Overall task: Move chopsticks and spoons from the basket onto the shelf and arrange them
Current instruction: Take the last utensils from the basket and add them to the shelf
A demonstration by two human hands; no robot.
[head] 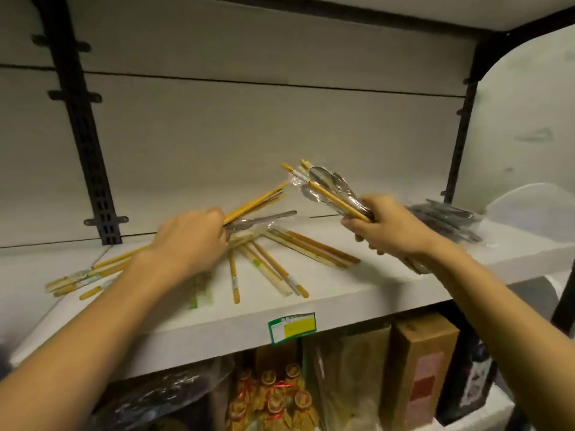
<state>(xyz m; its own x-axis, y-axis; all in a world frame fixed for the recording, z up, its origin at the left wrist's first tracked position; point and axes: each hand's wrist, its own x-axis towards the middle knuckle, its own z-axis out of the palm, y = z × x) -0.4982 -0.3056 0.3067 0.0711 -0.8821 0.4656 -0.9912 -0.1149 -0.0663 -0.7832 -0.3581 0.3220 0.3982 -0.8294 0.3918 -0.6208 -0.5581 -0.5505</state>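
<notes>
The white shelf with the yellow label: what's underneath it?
Below the white shelf stand a brown cardboard box, gold-topped packets and dark plastic-wrapped goods. The person's forearms cover both ends, and anything further back is hidden in shadow.

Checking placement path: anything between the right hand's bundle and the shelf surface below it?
Nothing visible. The right hand holds its spoon-and-chopstick bundle above a bare patch of shelf. Loose chopsticks lie to its left, a pile of wrapped spoons to its right.
</notes>
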